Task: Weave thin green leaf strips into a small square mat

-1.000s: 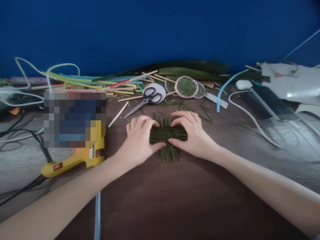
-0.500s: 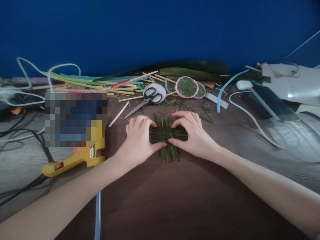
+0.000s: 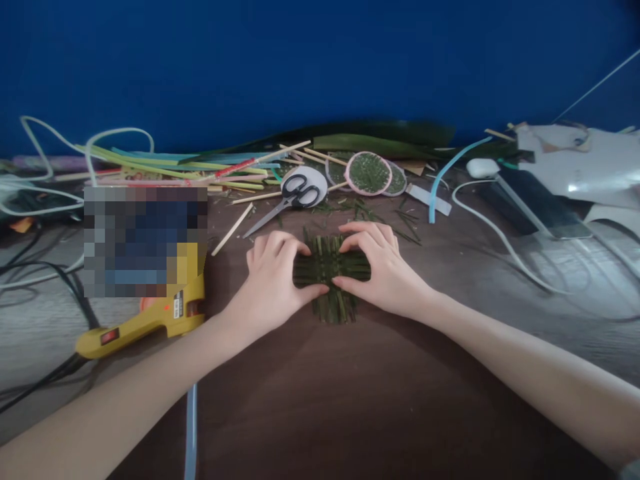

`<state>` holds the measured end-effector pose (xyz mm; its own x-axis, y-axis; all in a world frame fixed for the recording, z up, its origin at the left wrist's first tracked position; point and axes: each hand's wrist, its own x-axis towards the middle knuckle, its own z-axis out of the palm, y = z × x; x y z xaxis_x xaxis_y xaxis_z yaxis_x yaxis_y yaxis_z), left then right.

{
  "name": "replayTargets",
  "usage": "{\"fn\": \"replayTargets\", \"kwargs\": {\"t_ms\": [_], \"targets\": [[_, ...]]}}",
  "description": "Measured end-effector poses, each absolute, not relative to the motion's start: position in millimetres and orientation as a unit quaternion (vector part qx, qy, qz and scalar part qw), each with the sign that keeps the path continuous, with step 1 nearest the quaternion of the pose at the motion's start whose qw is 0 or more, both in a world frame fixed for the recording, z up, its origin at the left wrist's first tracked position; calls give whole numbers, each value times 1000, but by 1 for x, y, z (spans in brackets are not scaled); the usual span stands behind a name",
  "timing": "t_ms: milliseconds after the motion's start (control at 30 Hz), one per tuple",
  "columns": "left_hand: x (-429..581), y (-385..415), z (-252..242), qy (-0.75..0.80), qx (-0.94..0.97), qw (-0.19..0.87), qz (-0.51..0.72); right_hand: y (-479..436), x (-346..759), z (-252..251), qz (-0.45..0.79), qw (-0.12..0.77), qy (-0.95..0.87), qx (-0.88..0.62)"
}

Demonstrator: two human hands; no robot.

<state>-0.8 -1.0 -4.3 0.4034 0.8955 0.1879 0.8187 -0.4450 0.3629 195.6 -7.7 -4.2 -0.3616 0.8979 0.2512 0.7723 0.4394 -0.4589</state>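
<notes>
A small cross-shaped mat woven from dark green leaf strips (image 3: pixel 333 263) lies on the brown tabletop in front of me, its loose strip ends sticking out on every side. My left hand (image 3: pixel 277 277) grips its left part, thumb at the lower edge and fingers curled at the upper edge. On the opposite side my right hand (image 3: pixel 377 267) holds it the same way. Both thumb tips nearly meet near the mat's middle. Beyond the mat, small green leaf scraps (image 3: pixel 367 210) are scattered on the table.
Black-handled scissors (image 3: pixel 295 197) lean on a white round piece behind my hands. Round leaf-faced fans (image 3: pixel 369 173) with pink rims, wooden sticks (image 3: pixel 233 230) and a blue strip (image 3: pixel 440 183) lie around. At left is a yellow glue gun (image 3: pixel 145 327); at right, a phone (image 3: pixel 545 203) and white cable.
The whole view has shifted slightly, so everything sits a little further left. My hands keep the same grip on the woven mat.
</notes>
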Motion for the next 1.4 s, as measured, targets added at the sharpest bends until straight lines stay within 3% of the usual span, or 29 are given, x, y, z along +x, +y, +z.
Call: {"fn": "replayTargets", "kwargs": {"t_ms": [1400], "targets": [[0,0,-1,512,838,117,149,-8,195,-2,130,216,-824,-507]]}}
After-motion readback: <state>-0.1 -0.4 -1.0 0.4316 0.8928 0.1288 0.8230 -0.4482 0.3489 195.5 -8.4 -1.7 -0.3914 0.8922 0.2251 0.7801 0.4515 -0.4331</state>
